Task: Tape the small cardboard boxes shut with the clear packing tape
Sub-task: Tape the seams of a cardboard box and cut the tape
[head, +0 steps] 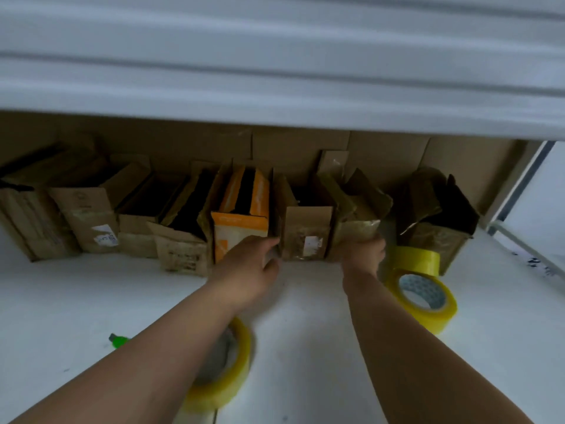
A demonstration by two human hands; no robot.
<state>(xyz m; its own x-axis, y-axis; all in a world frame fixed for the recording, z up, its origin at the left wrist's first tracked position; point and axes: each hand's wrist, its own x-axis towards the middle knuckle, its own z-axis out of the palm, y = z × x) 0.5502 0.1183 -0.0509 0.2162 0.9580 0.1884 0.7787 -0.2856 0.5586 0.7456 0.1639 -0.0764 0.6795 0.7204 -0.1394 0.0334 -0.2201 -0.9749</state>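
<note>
Both hands reach to the small brown cardboard box (307, 232) standing open in the row at the back of the white desk (91, 301). The left hand (249, 264) has a narrow grip, fingers curled round the box's left front corner, just beside the orange box (241, 228). The right hand (363, 254) grips the crumpled, tape-covered flap at the box's right side; blur hides how its fingers lie. The box's flaps stand up, untaped. One roll of clear yellowish tape (423, 298) lies just right of the right forearm, with a second roll (417, 260) behind it, near another open box (437, 215). A third roll (226, 368) lies partly under the left forearm. Bare desk lies between the arms and at the left, where a small green object (119, 341) sits.
</note>
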